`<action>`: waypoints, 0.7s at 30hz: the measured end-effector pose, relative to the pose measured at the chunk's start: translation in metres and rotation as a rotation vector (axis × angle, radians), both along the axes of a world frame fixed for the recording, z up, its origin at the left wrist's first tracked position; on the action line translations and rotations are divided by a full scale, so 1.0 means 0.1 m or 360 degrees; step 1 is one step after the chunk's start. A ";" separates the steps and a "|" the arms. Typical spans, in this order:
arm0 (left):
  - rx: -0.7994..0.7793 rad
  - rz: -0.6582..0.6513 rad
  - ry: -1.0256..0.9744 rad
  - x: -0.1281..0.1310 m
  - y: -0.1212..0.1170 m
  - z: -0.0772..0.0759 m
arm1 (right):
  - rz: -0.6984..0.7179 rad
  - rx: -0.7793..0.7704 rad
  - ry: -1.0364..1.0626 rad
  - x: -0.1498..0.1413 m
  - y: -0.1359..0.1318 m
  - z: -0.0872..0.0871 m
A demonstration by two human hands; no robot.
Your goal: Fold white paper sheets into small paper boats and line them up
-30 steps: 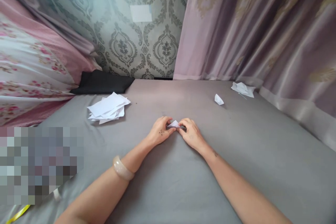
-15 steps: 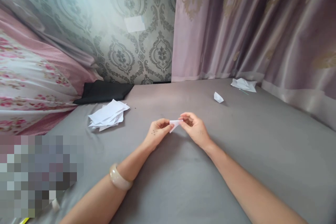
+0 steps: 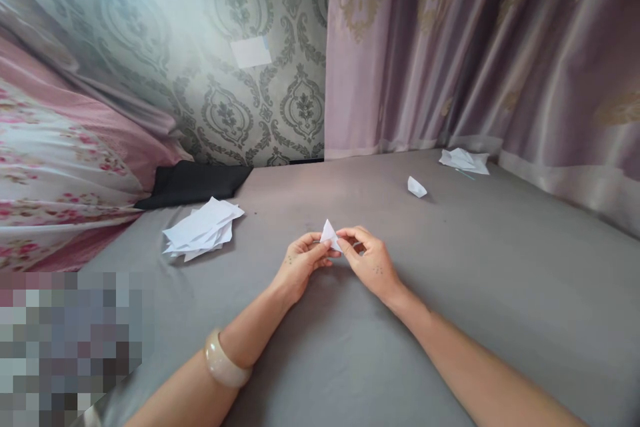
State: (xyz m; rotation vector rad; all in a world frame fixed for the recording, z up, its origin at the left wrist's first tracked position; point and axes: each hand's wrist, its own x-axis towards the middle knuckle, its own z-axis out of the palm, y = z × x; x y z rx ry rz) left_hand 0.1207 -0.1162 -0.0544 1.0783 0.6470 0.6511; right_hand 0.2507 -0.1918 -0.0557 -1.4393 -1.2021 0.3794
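Near mid-frame, the left hand [image 3: 299,265] and right hand [image 3: 374,263], nearly closed, are pinching a paper [image 3: 328,232] (its tip pointing up).

Passage lies open right of the right hand [image 3: 371,259]; paper stack [image 3: 203,228] obstructs left

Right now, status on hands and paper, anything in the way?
Left hand, right hand: both gripping folded paper. Triangular face showing. Paper stack off left, apart from hands. Nothing seen blocking.
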 end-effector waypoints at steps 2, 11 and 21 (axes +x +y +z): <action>0.0044 -0.0012 0.0015 0.00 -0.01 -0.01 | -0.0013 0.0011 -0.0019 0.00 0.00 -0.02; 0.0323 0.0000 0.0242 0.04 -0.10 0.02 | -0.0153 -0.0068 0.0031 0.00 0.00 -0.03; 0.0391 0.0010 0.0264 0.04 -0.08 0.00 | -0.0003 -0.0193 0.0228 0.00 0.02 -0.02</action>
